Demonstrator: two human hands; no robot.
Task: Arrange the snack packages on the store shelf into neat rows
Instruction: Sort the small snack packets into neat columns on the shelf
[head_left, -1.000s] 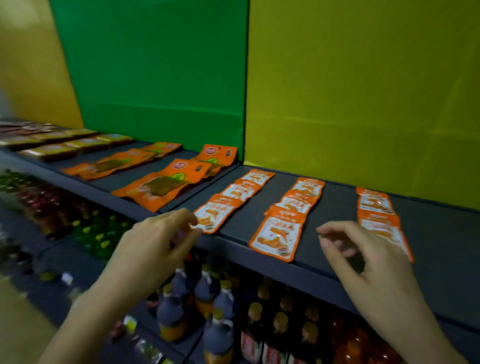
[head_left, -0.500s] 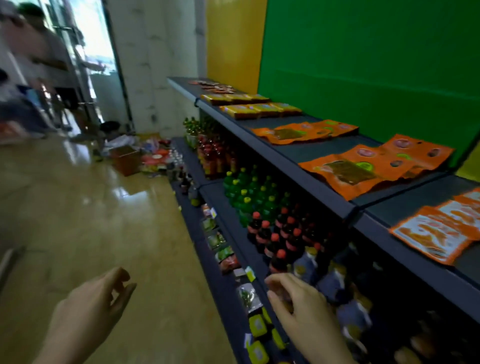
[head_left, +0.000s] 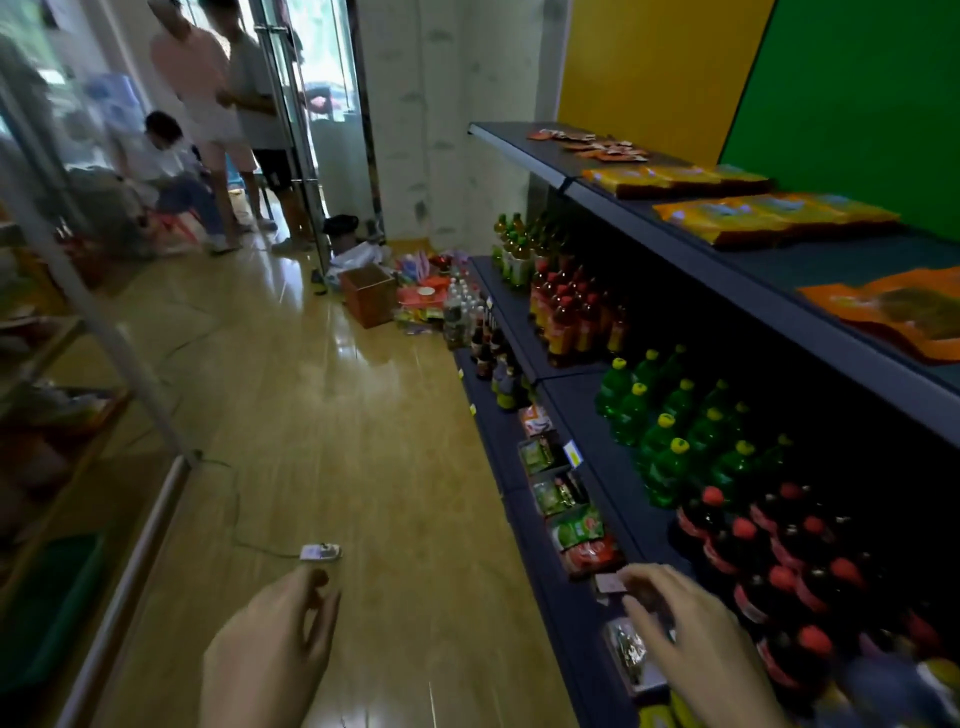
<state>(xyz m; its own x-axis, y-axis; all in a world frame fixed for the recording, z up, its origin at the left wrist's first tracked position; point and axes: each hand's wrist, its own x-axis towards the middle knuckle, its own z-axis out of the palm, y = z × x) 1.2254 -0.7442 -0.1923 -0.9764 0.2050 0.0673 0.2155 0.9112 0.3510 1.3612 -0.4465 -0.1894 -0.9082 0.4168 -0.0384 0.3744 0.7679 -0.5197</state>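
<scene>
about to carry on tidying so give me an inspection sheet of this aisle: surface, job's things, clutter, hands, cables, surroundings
surface: dark top shelf along the right, partly bare.
job's things: yellow snack packs in two overlapping rows; orange snack packs nearer; small packs scattered at the far end.
clutter: cardboard box and loose goods on the floor.
grippers: left hand loosely curled, empty, over the floor; right hand open, empty, by the lowest shelf.
cables: thin cable with a small block across the floor.
surroundings: bottles on lower shelves; people by the doorway.
</scene>
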